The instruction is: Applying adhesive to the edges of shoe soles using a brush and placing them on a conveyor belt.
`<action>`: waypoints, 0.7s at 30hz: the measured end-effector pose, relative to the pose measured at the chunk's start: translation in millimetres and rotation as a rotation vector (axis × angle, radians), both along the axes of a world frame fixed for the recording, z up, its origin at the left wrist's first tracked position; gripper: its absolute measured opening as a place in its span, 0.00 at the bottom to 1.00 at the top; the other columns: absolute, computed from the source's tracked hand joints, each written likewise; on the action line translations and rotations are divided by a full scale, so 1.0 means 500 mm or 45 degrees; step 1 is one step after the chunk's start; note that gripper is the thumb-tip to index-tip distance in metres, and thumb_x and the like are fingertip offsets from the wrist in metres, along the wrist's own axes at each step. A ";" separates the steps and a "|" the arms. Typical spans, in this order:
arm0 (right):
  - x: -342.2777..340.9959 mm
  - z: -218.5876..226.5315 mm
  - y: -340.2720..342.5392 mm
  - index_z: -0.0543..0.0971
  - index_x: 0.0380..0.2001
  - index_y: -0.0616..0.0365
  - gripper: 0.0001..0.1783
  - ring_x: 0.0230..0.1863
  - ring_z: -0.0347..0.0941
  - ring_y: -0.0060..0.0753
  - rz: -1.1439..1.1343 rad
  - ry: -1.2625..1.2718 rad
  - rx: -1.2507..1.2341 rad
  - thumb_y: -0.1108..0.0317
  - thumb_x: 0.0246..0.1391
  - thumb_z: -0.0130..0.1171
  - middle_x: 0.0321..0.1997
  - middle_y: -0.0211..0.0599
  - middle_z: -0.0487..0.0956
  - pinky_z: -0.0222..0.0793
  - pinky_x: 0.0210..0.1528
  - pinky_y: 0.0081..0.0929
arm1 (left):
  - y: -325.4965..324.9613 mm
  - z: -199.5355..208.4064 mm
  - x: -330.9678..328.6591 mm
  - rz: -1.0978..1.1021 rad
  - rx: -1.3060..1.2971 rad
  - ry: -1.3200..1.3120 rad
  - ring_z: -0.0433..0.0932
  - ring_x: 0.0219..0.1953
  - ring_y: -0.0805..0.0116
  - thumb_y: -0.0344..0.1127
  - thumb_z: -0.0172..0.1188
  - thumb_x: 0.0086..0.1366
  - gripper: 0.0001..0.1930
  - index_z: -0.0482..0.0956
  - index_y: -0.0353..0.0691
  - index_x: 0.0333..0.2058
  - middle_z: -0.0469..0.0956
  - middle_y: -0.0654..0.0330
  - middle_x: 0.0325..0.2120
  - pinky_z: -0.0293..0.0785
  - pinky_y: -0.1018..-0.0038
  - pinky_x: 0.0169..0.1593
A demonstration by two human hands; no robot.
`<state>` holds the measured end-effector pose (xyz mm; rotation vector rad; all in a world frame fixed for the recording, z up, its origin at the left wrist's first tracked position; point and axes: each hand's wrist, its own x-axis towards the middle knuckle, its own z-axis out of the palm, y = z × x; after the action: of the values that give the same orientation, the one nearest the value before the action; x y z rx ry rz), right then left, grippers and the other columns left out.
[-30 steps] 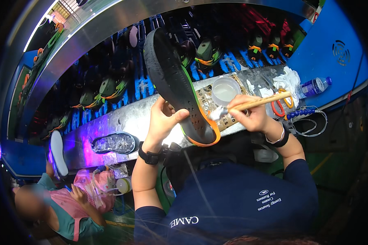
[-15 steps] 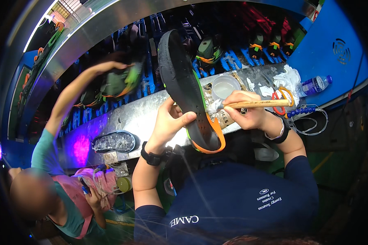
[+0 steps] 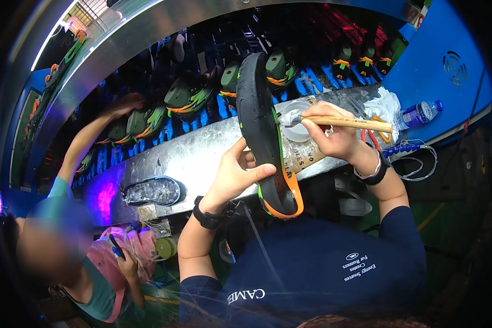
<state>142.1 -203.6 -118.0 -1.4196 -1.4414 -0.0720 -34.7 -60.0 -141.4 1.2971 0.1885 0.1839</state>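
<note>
Head view shows the left hand point(image 3: 238, 177) raised in front of the chest, wrist bent back, fingers and thumb clamped around the middle of a black shoe sole with green and orange edging point(image 3: 265, 136). That sole stands nearly on end, its orange heel near the person and its toe pointing far, toward the blue conveyor rack point(image 3: 202, 117). To its right, the right hand point(image 3: 333, 136) is closed around a wooden-handled brush point(image 3: 344, 122), held almost level, with the bristle end touching the sole's right edge. Just behind the brush sits a round clear plastic cup point(image 3: 298, 128) on the grey metal bench point(image 3: 191, 156). At far left, another person's arm point(image 3: 85, 142) reaches toward the shoes on the rack.
</note>
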 end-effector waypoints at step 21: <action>0.003 -0.007 -0.016 0.74 0.26 0.62 0.05 0.22 0.70 0.23 -0.161 0.104 0.000 0.77 0.42 0.57 0.24 0.36 0.75 0.64 0.25 0.18 | -0.012 -0.008 0.007 -0.029 -0.004 0.046 0.74 0.36 0.70 0.31 0.63 0.50 0.32 0.57 0.34 0.51 0.73 0.53 0.36 0.73 0.78 0.35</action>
<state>143.5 -211.4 -121.7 -1.4961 -1.2844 -0.0926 -31.2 -66.1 -145.6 1.2994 0.2044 0.1408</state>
